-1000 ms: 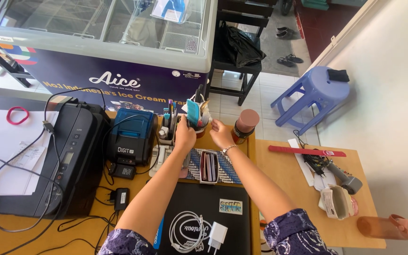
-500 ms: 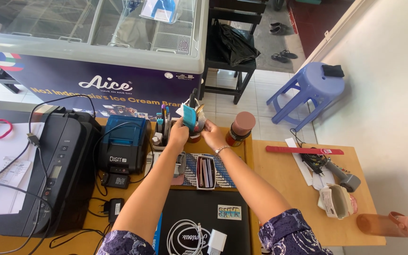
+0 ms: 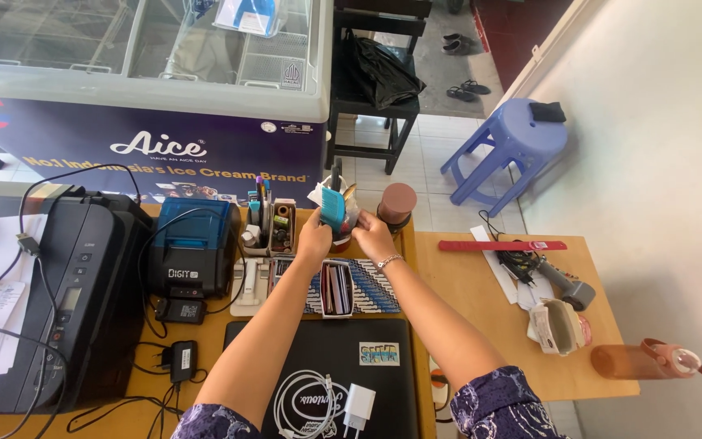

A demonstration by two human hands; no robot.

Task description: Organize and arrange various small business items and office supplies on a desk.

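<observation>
Nearest the viewer: a closed black laptop (image 3: 343, 358) on the wooden tabletop (image 3: 481, 325), with a coiled white cable (image 3: 306, 400) and white charger plug (image 3: 357, 404) lying on its lid. Just beyond it, a patterned blue-and-white cloth (image 3: 375, 286) carries a narrow tray of cards (image 3: 335, 288).

Both forearms reach over the laptop to the far edge of the tabletop. Left hand (image 3: 314, 241): fingers pinching a teal card (image 3: 333, 207), held upright over a cup of stationery (image 3: 341, 236). Right hand (image 3: 374, 236): beside the cup, touching its right side; fingers curled, cannot tell whether they clasp it.

Left of the hands: a pen organiser (image 3: 266, 228), a small blue printer (image 3: 187, 244), then a large black printer (image 3: 50, 293) with cables trailing across it. Right of the cup: a brown jar with a pink lid (image 3: 395, 207).

Right half of the tabletop, well apart from the hands: a red strap (image 3: 501, 245), a grey handheld scanner (image 3: 566, 284), an orange bottle (image 3: 652, 360) lying at the right edge.

Beyond the tabletop: a glass-topped chest freezer (image 3: 148, 89) close against its far edge, a dark chair (image 3: 371, 89) holding a black bag, a lilac plastic stool (image 3: 509, 146) on the tiled floor near a white wall (image 3: 660, 162). Open floor lies between chair and stool.
</observation>
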